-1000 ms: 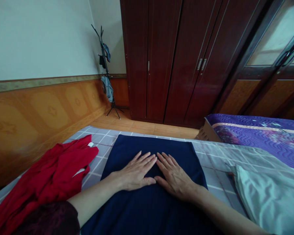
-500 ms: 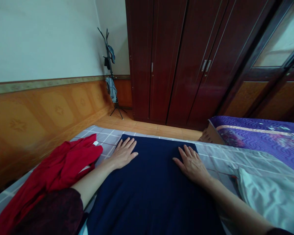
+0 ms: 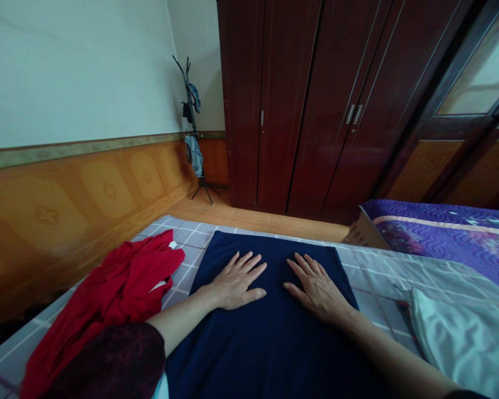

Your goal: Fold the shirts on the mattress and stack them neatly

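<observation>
Left grip (image 3: pixel 238 282) and right grip (image 3: pixel 317 289), both flat and unclenched, rest upon blue cloth (image 3: pixel 270 346), perhaps longest front to back.

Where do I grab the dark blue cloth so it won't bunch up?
Probably pinch the dark blue cloth at its far-left corner and far-right corner, coming from the outer sides. It lies flat, its edge looks thin, and both corners are uncovered; the left hand and right hand rest farther in.

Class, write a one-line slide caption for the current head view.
Left hand and right hand rest on navy cloth, between red garment and pale fabric.
</observation>
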{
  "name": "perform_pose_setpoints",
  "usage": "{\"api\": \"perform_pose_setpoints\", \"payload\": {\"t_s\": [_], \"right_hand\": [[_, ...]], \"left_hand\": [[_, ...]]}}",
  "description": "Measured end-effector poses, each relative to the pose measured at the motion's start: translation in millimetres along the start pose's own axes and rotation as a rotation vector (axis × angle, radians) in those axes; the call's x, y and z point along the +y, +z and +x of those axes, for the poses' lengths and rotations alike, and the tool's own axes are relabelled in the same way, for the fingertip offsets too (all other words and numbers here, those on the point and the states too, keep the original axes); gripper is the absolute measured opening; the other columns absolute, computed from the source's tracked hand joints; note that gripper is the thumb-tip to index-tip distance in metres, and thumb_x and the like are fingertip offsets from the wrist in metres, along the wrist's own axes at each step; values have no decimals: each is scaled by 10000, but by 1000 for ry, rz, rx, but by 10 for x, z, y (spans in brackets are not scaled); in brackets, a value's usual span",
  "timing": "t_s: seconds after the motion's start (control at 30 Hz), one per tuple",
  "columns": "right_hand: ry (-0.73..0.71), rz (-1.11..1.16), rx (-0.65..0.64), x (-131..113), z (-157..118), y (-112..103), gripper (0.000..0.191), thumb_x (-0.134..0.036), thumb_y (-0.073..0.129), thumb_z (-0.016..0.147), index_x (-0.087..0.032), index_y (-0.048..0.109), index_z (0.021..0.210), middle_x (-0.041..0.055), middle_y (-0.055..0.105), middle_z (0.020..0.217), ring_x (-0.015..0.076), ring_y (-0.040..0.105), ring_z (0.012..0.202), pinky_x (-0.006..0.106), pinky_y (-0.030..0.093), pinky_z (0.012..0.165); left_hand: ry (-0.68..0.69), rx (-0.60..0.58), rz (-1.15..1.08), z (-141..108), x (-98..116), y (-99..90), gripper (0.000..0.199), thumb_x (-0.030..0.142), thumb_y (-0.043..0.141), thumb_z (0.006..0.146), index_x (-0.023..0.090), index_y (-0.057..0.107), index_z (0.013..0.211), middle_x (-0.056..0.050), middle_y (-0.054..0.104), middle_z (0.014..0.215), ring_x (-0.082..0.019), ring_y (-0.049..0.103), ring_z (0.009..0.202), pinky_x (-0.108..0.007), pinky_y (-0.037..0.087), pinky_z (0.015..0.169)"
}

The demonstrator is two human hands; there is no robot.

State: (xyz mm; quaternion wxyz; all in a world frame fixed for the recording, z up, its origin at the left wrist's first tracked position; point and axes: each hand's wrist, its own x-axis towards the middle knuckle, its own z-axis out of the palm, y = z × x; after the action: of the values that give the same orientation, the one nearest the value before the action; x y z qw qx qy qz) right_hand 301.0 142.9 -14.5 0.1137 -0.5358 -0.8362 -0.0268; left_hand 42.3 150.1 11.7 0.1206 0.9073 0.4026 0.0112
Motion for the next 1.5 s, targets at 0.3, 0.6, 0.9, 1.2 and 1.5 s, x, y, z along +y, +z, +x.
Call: {"api": "perform_pose_setpoints", "payload": {"t_s": [0.3,0.6,0.9,1.2,1.5], "right_hand": [[81,-113,-125,-157,54,-106,590,-500,335,926,-156,400,1401,157,326,1473,342,262,1358,511,235,1077],[-21,-38,-124,-797,-404,-84,649,-603,265,914,-224,328,1437,98,282,1504,285,218,1383,474,206,1100],[263,-182,-100,-373,-835,-204,654,-565,299,911,-165,351,1425,139,323,1479,313,265,1363,495,249,1076],[88,-159,-128,-997,-1176,-316,643,-575,322,912,-213,315,1443,107,257,1512,281,206,1388,465,240,1098],[186,-143,-92,-1236,-1425,-467,662,-546,410,885,-131,397,1400,178,311,1473,345,264,1358,520,268,1078]], "left_hand": [[-92,-159,-16,-854,-128,-69,730,667,221,892,262,92,1484,-78,-31,1551,-296,-62,1416,-584,12,1103],[-197,19,-5,-1292,-402,110,688,650,221,900,286,149,1479,-40,84,1558,-278,18,1425,-540,42,1118],[-208,124,-39,-1371,-626,125,694,605,340,888,198,286,1447,-122,176,1539,-281,150,1411,-460,160,1113],[-214,2,-44,-1492,-556,11,946,717,476,745,175,206,1472,-175,128,1538,-335,115,1409,-475,179,1106],[-59,-79,-111,-2035,-253,-310,713,610,599,720,193,478,1285,-94,518,1299,-272,478,1196,-338,369,992]]}}
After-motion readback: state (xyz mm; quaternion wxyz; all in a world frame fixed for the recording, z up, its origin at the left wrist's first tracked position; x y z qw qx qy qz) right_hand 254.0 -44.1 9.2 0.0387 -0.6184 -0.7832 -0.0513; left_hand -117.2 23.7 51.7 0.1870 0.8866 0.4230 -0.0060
